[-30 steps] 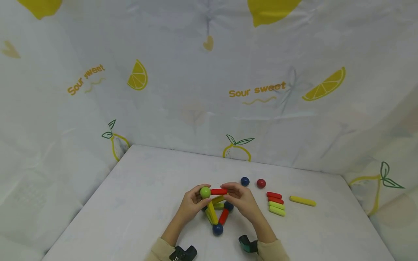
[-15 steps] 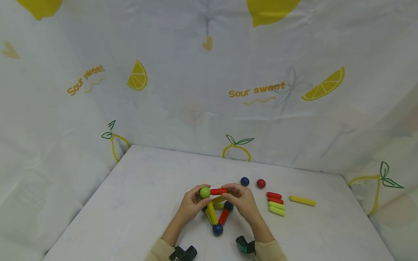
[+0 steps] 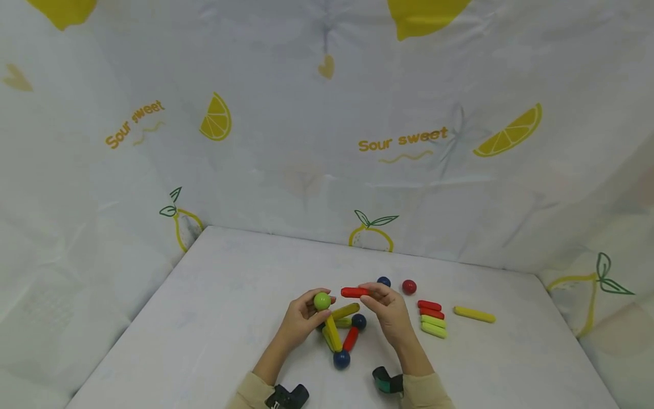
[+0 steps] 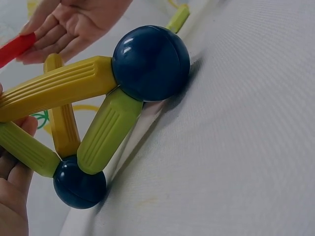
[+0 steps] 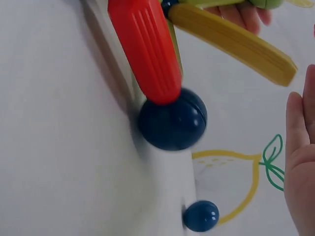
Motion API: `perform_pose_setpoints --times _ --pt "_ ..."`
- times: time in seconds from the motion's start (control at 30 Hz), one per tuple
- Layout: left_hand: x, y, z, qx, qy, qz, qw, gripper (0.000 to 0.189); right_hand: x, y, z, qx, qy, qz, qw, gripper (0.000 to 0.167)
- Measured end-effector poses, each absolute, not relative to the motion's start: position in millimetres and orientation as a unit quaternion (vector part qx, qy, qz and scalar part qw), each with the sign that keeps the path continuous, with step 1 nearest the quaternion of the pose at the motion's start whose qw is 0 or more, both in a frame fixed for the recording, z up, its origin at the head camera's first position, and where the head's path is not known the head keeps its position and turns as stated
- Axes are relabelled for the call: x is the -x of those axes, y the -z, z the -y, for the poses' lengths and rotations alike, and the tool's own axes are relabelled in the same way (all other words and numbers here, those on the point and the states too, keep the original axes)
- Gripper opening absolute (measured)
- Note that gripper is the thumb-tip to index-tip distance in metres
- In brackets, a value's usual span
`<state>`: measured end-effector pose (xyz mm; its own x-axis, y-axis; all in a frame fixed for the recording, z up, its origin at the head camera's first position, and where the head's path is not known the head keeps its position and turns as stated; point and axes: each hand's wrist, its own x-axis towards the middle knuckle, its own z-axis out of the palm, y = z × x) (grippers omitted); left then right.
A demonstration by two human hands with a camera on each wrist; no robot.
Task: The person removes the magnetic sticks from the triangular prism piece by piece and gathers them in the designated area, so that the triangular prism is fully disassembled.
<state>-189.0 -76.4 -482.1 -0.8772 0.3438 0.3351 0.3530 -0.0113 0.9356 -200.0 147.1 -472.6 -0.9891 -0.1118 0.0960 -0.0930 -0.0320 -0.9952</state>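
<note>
One ball (image 3: 322, 301) is lime green, the backdrop (image 3: 286, 125) lemon-patterned.

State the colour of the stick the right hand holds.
The stick is red, clearest in the head view.

Glossy blue plastic ball (image 4: 151, 63), grooved yellow plastic rod (image 4: 64, 82); matt white tabletop (image 3: 245, 284)

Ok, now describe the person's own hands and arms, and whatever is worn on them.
The left hand and right hand are bare, without gloves. Both arms have beige sleeves. Next to each cuff is a small, black, bent-shaped device: the left device has small pale markings, the right device a dark green patch.
</note>
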Motion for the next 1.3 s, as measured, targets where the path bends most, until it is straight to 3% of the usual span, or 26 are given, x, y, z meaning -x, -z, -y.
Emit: perform_pose_setpoints --times 0.57,0.87,1.3 --pt "190 486 77 0.255 0.683 0.684 -0.003 0.039 168 471 -231 -0.051 0.633 -0.770 -0.062 0.042" --pt "190 484 77 0.248 0.682 0.688 -0.007 0.038 152 485 -274 -0.180 0.527 -0.830 -0.026 0.056" --pt "190 483 77 0.251 0.683 0.686 -0.007 0.039 149 509 -290 -0.212 0.499 -0.841 -0.008 0.049"
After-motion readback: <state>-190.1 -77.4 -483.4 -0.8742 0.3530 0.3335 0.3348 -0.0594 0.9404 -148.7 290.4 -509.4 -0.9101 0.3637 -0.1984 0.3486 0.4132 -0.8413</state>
